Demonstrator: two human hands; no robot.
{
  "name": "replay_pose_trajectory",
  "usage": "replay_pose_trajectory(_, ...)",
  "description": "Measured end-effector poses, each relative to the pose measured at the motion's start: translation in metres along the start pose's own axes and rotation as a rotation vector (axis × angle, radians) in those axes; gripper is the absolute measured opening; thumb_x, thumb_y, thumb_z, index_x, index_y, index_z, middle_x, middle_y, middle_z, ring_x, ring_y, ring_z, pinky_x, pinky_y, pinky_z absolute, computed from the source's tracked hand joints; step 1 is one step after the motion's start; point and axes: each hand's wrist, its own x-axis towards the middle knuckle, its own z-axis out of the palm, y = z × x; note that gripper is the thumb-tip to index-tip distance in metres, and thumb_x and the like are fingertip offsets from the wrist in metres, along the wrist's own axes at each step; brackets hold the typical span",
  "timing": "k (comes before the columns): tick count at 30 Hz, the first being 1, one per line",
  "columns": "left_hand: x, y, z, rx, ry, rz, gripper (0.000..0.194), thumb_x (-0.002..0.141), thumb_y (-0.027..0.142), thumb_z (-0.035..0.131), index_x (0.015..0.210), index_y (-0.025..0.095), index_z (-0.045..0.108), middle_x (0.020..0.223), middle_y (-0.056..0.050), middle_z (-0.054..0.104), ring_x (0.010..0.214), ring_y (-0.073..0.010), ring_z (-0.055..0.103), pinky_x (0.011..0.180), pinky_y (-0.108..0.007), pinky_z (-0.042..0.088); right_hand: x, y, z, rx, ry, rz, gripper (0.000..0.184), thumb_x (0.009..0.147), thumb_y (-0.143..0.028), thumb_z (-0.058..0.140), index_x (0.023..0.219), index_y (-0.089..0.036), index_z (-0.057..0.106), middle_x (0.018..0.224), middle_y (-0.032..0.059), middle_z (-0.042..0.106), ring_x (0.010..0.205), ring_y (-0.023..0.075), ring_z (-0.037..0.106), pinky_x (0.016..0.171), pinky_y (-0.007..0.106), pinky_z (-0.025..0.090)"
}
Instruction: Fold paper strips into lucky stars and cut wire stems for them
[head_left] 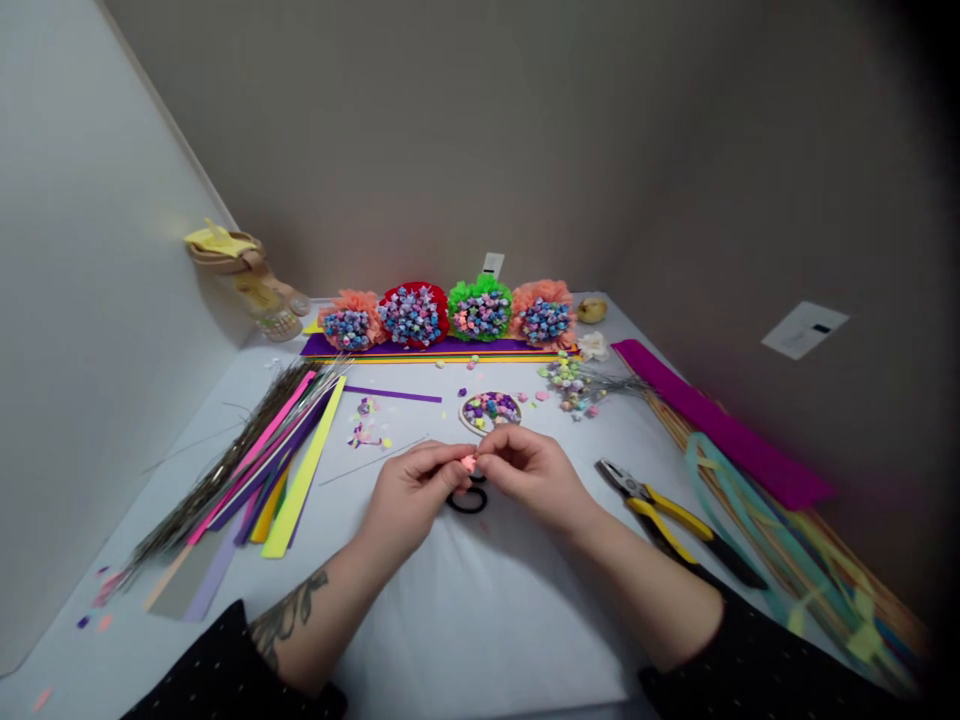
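Note:
A small pink paper star [469,463] is pinched between the fingertips of both hands over the middle of the table. My left hand [415,490] grips it from the left, thumb and forefinger pressed together. My right hand [529,472] closes on it from the other side. Just below the fingers are the black handle loops of scissors [468,500], partly hidden by my hands. Right behind the hands stands a small round dish [490,411] holding several folded paper stars in purple, pink and yellow.
Several star bouquets in crepe paper [413,315] line the back. Wires [225,450] and paper strips [304,480] lie at left. Yellow-black pliers [660,505], magenta paper [720,425] and sticks with ribbons [780,540] lie right. Stars on wire stems [568,375] rest behind the pliers.

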Motion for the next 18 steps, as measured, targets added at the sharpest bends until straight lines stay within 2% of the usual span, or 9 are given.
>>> replay_pose_trajectory(4, -0.001, -0.007, -0.003, 0.093, 0.007, 0.073, 0.017, 0.079, 0.026, 0.062, 0.088, 0.019, 0.073, 0.068, -0.001, 0.063, 0.064, -0.0118, 0.058, 0.066, -0.024, 0.048, -0.002, 0.003, 0.000, -0.256, 0.046, -0.208, 0.009, 0.077, -0.020, 0.059, 0.070, -0.018, 0.062, 0.068, 0.0014, 0.062, 0.063, 0.0119, 0.054, 0.058, 0.023, 0.043)
replay_pose_trajectory(9, -0.004, -0.010, -0.001, 0.162, -0.024, 0.124, 0.015, 0.080, 0.025, 0.060, 0.084, 0.019, 0.073, 0.070, -0.001, 0.064, 0.068, -0.0126, 0.059, 0.068, -0.024, 0.048, -0.004, 0.007, 0.001, -0.395, 0.056, -0.379, 0.011, 0.079, -0.016, 0.054, 0.071, -0.019, 0.060, 0.066, 0.0008, 0.059, 0.061, 0.0115, 0.052, 0.057, 0.023, 0.042)
replay_pose_trajectory(12, -0.007, -0.010, 0.004, 0.161, -0.074, 0.103, 0.016, 0.080, 0.025, 0.060, 0.073, 0.017, 0.071, 0.073, -0.003, 0.065, 0.070, -0.0136, 0.060, 0.067, -0.024, 0.048, -0.005, 0.008, 0.001, -0.424, 0.063, -0.411, 0.012, 0.079, -0.015, 0.052, 0.069, -0.018, 0.057, 0.066, 0.0007, 0.057, 0.061, 0.0117, 0.052, 0.057, 0.023, 0.042)
replay_pose_trajectory(18, -0.006, -0.012, 0.009, -0.023, -0.004, -0.082, 0.018, 0.075, 0.029, 0.065, 0.087, 0.016, 0.068, 0.082, -0.003, 0.068, 0.069, -0.0131, 0.061, 0.065, -0.024, 0.050, -0.004, 0.003, -0.001, -0.308, 0.103, -0.318, 0.009, 0.079, -0.017, 0.054, 0.072, -0.018, 0.059, 0.068, 0.0010, 0.059, 0.064, 0.0123, 0.053, 0.059, 0.024, 0.043)
